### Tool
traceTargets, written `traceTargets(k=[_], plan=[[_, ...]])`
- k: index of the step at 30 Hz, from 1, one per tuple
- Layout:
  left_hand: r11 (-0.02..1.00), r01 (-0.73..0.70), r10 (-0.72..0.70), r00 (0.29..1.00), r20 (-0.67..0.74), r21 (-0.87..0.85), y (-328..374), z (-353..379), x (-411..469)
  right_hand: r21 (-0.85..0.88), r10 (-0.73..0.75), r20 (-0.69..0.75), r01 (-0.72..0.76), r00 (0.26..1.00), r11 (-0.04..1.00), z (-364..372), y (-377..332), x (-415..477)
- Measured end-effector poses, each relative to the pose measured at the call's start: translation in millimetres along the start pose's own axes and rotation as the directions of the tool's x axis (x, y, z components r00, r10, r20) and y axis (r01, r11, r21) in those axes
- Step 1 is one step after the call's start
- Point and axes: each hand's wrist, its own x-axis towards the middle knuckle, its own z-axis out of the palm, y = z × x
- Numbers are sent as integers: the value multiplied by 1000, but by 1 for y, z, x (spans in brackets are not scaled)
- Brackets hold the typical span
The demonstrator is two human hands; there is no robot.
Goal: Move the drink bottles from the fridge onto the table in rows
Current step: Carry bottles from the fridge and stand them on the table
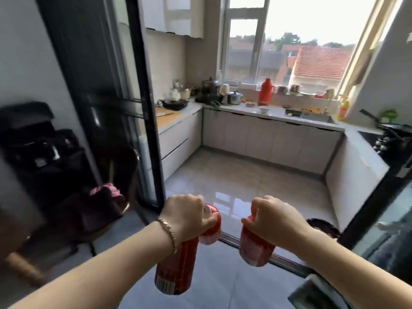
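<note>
Gripping two red drink bottles point(175, 268) by their tops, the left hand point(187, 217) hangs at seven o'clock. The right hand point(275, 219), at five o'clock, clamps a third bottle point(256, 246).

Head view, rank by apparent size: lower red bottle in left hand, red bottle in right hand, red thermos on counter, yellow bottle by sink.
1. lower red bottle, left hand
2. red bottle, right hand
3. red thermos
4. yellow bottle
Held bottles are nearest the camera: real size unsure.

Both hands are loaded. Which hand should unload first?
Right, probably: the right hand grips a single bottle, simple to place. The left hand seems to grip a pair of bottles, likely needing a freed hand.
</note>
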Motion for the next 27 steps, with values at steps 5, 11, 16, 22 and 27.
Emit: traceTargets(k=[5,11,16,22,27], plan=[[957,283,-287,956,53,69,-152,-2,-94,95,-210,116,199,971,975,40,-163,67],[850,513,-520,853,38,120,-292,-5,-187,184,-449,135,423,883,887,74,-334,132],[726,678,-686,726,45,113,-384,4,-236,263,-597,174,547,783,795,107,-455,187],[541,829,-841,533,98,142,-493,27,-262,365,-724,166,640,670,676,158,-582,269],[374,906,-927,362,95,196,-581,39,-287,416,-765,221,651,605,635,195,-686,328]])
